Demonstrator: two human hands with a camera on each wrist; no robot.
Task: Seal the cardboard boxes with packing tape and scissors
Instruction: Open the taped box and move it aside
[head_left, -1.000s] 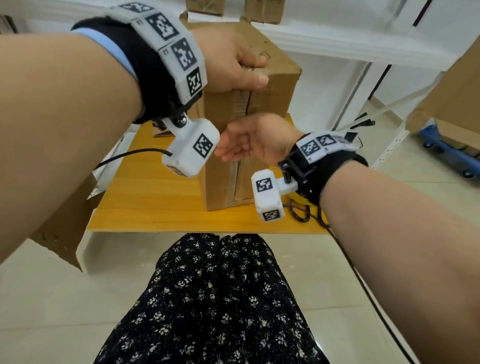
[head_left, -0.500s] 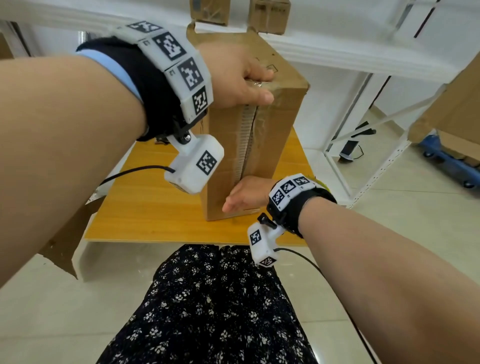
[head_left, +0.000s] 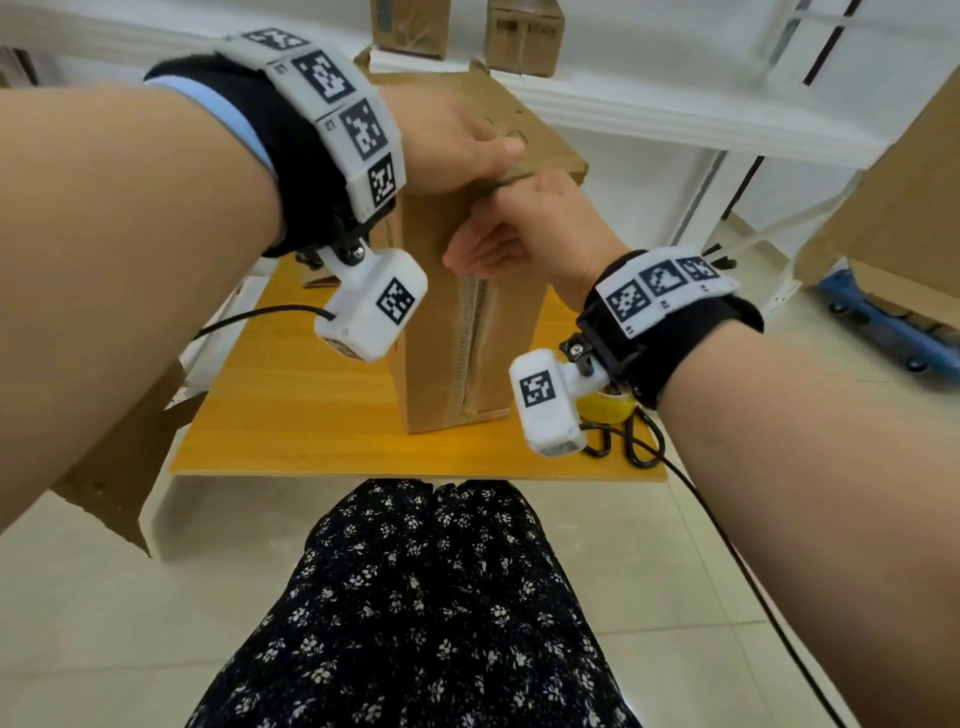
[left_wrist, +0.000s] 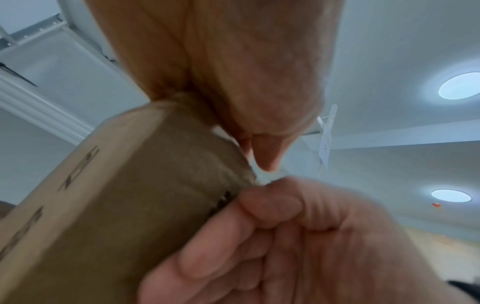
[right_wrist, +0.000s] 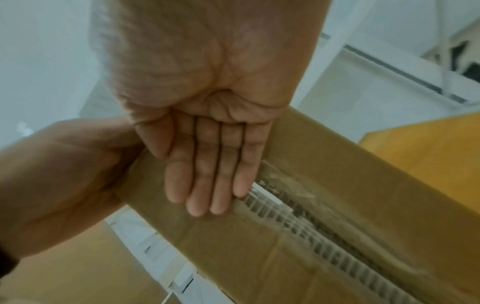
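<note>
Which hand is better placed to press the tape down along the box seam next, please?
Probably the right hand: its flat fingers already lie on the box at the seam's top. The left hand grips the top edge, steadying it.

Left hand (head_left: 447, 143) gripping high, fingers curled over, thumb forward. Right hand (head_left: 524, 228) pressing flat just below it, fingers (right_wrist: 207, 174) straight together.

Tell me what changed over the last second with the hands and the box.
The right hand slid down the taped seam on the near face of the cardboard box, then ran back up; its flat fingers now press near the top edge. It took hold of nothing. The left hand kept its grip on the box's top, and the box stayed upright on the wooden table.
</note>
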